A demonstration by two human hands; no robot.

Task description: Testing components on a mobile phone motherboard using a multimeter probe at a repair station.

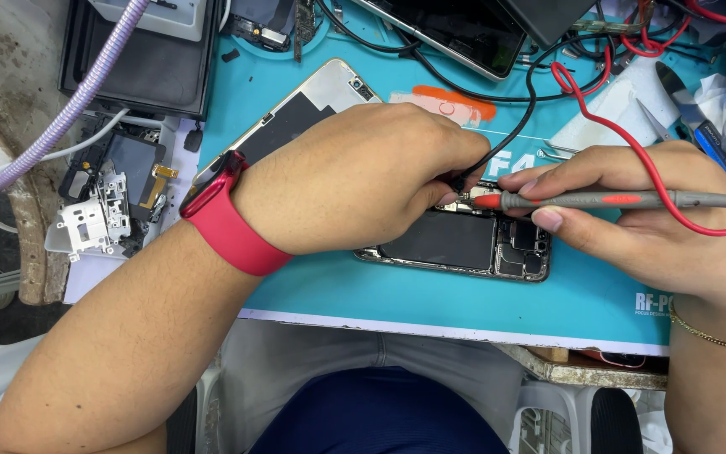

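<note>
On the teal mat (430, 303): one opened phone (464, 244), two probes, two hands.

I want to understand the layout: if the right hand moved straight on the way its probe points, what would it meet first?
Probably the left hand: the right hand aims its red probe leftward over the opened phone, tip almost at the left fingertips; depth is unclear.

1. An opened phone (464, 244) lies on the work mat (430, 294), near its front edge.
2. The left hand (355, 181) rests over the phone's left part.
3. The right hand (632, 214) sits at its right, holding a probe (607, 200) whose tip touches the phone's upper edge.
4. A detached back panel (296, 118) lies behind the left hand.
5. Loose parts (107, 206) lie off the mat's left edge.
</note>
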